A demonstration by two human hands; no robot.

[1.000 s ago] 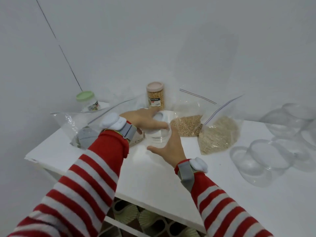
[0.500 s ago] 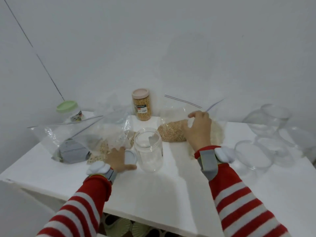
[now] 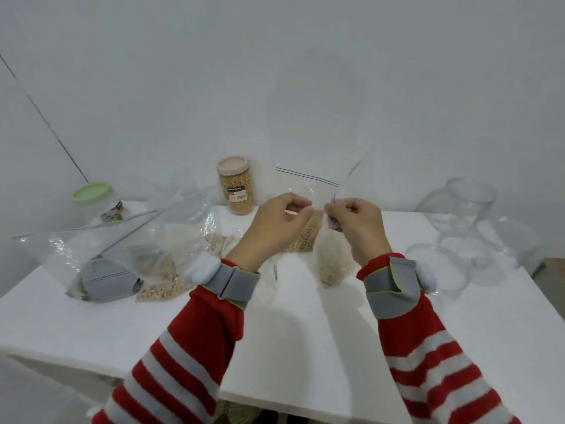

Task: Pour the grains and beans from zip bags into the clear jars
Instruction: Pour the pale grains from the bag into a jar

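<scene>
A clear zip bag of pale grain [image 3: 333, 261] hangs upright just above the white table [image 3: 305, 347]. My left hand [image 3: 275, 223] and my right hand [image 3: 356, 221] are raised side by side, and each pinches the bag's top edge. Behind it, a second zip bag of round tan beans [image 3: 305, 237] leans toward the wall. My left forearm hides nearly all of the open clear jar.
A pink-lidded jar of yellow kernels [image 3: 235, 188] stands at the back. A green-lidded jar [image 3: 91, 197] is at the far left, with several crumpled zip bags [image 3: 113, 255] in front of it. Several empty clear jars [image 3: 467, 209] crowd the right side.
My left hand came up from beside the open jar to the bag's top. My right hand lifted the pale grain bag upright, nearer to me.
</scene>
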